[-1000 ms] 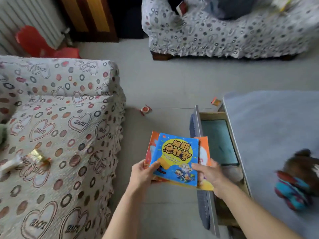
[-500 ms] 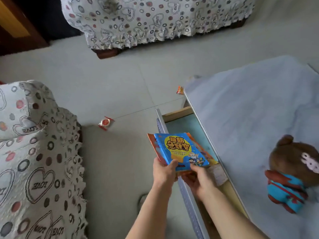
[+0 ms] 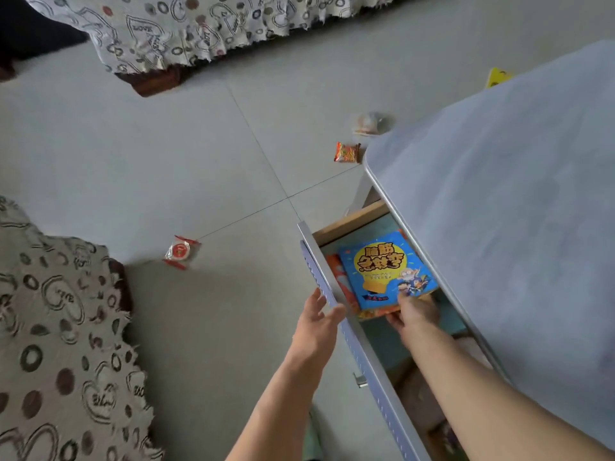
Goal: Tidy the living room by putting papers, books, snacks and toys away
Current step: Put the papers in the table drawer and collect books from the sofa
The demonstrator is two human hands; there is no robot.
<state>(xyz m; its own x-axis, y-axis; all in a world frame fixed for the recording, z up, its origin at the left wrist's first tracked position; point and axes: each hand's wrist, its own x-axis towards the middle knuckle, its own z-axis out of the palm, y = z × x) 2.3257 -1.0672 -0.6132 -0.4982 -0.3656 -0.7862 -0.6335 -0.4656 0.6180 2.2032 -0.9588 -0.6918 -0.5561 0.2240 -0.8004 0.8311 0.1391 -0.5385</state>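
Here: right hand point(image 3: 414, 312), arm reaching into the open grey drawer point(image 3: 332, 294), pinches the blue-and-yellow paperback book point(image 3: 382, 271). Left hand point(image 3: 317, 319), fingers straight, touches the drawer front.

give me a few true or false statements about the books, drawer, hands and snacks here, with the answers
1. The blue book lies inside the open drawer. True.
2. The left hand grips the books. False: it is open beside the drawer front, holding nothing.
3. The right hand holds the near edge of the books. True.
4. The orange snack is in the drawer. False: it lies on the floor.
5. The round red snack lies on the sofa. False: it is on the floor.
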